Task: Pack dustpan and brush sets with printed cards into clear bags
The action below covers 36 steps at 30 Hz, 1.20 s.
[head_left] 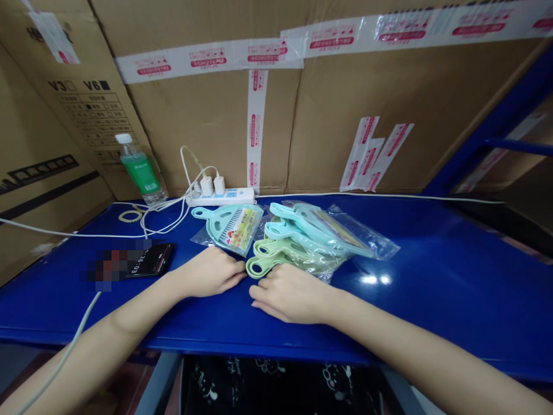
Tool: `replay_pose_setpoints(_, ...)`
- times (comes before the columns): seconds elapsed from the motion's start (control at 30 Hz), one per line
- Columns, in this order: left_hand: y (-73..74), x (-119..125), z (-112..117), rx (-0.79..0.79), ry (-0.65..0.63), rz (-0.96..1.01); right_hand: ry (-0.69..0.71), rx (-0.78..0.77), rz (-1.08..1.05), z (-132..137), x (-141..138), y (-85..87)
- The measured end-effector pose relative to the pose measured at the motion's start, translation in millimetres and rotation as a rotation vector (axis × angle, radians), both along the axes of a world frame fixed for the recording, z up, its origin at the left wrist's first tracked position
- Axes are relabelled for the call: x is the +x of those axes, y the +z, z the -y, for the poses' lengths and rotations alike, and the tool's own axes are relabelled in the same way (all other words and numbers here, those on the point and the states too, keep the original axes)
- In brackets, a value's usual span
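My left hand (pixel 216 272) rests on the blue table in a loose fist, just below a bagged light-blue dustpan-and-brush set (pixel 227 225) with a printed card. Its fingertips are beside the looped handle of a pale green dustpan set (pixel 263 265). My right hand (pixel 294 294), also curled closed, lies against the near side of that green set and hides part of it. Nothing shows in either hand. Overlapping the green set are several light-blue dustpan sets (pixel 311 227) in clear plastic bags, handles pointing left.
A white power strip (pixel 233 196) with plugged-in chargers stands at the back, its cables trailing left. Nearby are a green-labelled bottle (pixel 140 170) and a beige coiled band (pixel 129 216). A phone (pixel 151 260) showing a timer lies left. Cardboard (pixel 207 127) walls the table's back.
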<state>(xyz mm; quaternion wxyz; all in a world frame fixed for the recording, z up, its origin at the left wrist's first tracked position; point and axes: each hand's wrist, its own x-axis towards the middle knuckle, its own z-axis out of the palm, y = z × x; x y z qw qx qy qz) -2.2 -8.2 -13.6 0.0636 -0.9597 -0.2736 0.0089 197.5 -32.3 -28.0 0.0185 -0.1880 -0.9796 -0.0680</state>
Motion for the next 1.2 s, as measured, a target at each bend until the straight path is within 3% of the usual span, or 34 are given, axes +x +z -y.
replay_pose_setpoints(1.2, -2.3, -1.0, -0.8, 0.007, -0.020, 0.024, 0.006, 0.008, -0.008, -1.0, -0.3, -1.2)
